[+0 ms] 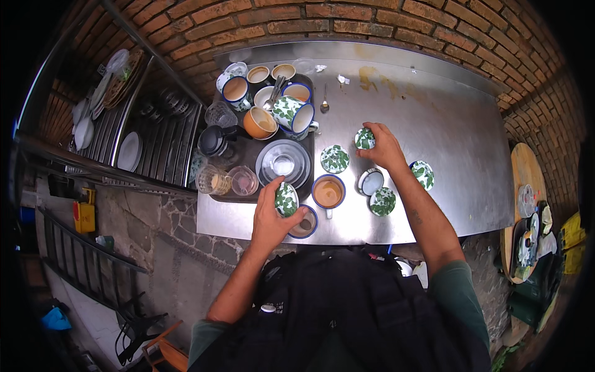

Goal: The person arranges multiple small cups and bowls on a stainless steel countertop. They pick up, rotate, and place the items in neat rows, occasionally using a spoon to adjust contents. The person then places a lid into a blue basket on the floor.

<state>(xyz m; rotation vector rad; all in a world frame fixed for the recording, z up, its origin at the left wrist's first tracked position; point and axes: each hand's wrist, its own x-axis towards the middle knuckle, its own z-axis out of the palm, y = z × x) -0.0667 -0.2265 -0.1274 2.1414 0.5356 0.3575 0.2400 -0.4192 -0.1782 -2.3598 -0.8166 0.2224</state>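
Between the thumb and fingers of my left hand (272,216) is a green-and-white patterned enamel lid (286,200). It is over the edge of a blue-rimmed enamel mug (304,222) with residue inside. My right hand (385,146) grips another patterned lid (364,138) above the steel table. Between the hands stands a blue-rimmed mug (328,191) with brown residue. A patterned lid (334,159) lies just behind it. To the right are an upturned lid (372,181), a patterned lid (383,202) and another lid (422,175), partly behind my right forearm.
A dark tray (304,181) at the left holds stacked glass plates (283,162), tumblers (243,180), a French press (214,142) and several used mugs (294,114). A spoon (324,103) lies behind the lids. A metal rack (153,135) stands left; a brick wall (362,23) runs behind.
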